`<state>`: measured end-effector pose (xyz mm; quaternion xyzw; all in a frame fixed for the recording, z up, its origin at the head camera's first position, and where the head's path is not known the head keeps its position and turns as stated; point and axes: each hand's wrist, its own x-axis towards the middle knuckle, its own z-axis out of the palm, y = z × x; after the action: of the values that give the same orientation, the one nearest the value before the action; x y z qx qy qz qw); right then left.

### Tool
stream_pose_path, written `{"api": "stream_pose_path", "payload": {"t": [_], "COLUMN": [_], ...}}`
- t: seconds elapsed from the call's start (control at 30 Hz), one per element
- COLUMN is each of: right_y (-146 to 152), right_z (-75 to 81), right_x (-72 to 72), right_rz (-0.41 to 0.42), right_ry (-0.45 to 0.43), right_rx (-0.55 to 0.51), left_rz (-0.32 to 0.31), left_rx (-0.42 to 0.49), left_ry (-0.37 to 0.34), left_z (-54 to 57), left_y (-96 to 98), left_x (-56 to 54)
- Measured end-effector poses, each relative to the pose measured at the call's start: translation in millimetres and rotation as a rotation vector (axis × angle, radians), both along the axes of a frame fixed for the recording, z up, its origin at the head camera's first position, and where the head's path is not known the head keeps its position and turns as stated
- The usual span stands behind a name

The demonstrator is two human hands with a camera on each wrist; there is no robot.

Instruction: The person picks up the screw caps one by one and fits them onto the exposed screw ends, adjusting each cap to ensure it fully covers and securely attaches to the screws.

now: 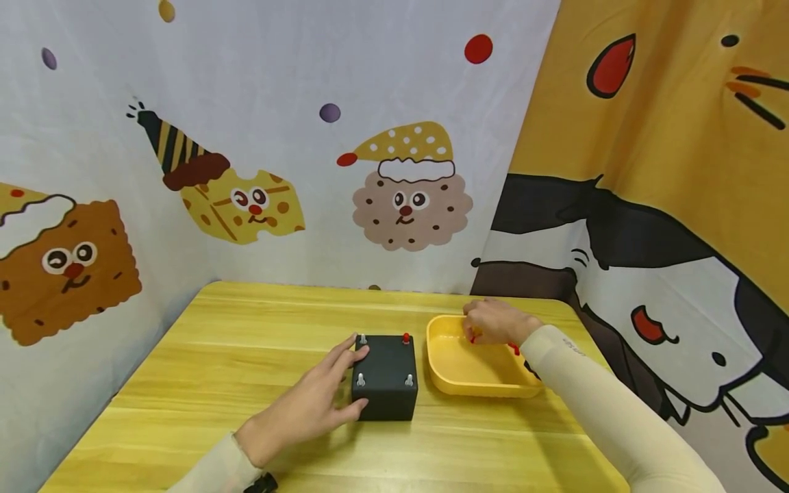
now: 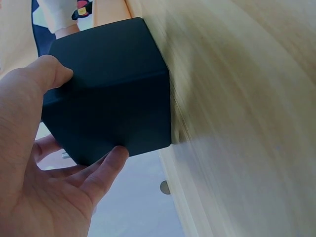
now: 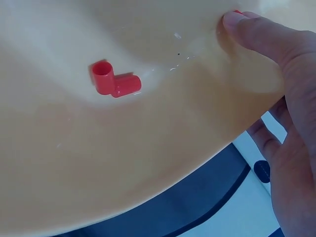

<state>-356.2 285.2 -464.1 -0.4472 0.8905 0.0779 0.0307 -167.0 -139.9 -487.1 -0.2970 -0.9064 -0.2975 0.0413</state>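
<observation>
A black box point(image 1: 385, 376) stands on the table with three bare silver posts on its top and a small red cap point(image 1: 406, 338) on the far right post. My left hand point(image 1: 314, 400) grips the box from its left side, thumb at the near face and fingers at the far side. Inside the yellow tray point(image 1: 453, 389), my right hand point(image 1: 501, 322) pinches a small red cap point(image 3: 238, 11), mostly hidden behind the thumb tip. Two more red caps lie together in the tray, an upturned cap point(image 3: 102, 78) and a cap on its side point(image 3: 127, 85).
The tray sits just right of the box on the wood-grain table point(image 1: 246, 342). A printed cartoon curtain point(image 1: 277, 103) hangs behind the table and along its right side. My right sleeve point(image 1: 604, 411) crosses over the table's right edge.
</observation>
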Motion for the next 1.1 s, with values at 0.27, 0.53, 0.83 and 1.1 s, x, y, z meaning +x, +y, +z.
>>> {"api": "stream_pose_path", "payload": {"t": [0.27, 0.53, 0.83, 1.1], "right_y": [-0.5, -0.7, -3.7, -9.5], "right_z": [7.4, 18.3, 24.6, 30.9], "right_x": [4.6, 10.8, 21.1, 31.7], "right_rz": [-0.007, -0.036, -0.019, -0.017], "right_ry": [-0.016, -0.001, 0.031, 0.082], "right_rx": [-0.021, -0.08, -0.144, -0.195], "left_rz": [0.001, 0.005, 0.011, 0.004], "left_rx": [0.009, 0.001, 0.002, 0.012], "left_ry": [-0.007, -0.002, -0.006, -0.009], "left_z": [1.0, 0.4, -2.6, -3.9], "left_y": [1.2, 0.9, -0.3, -2.2], "left_x": [1.5, 1.5, -0.1, -0.9]}}
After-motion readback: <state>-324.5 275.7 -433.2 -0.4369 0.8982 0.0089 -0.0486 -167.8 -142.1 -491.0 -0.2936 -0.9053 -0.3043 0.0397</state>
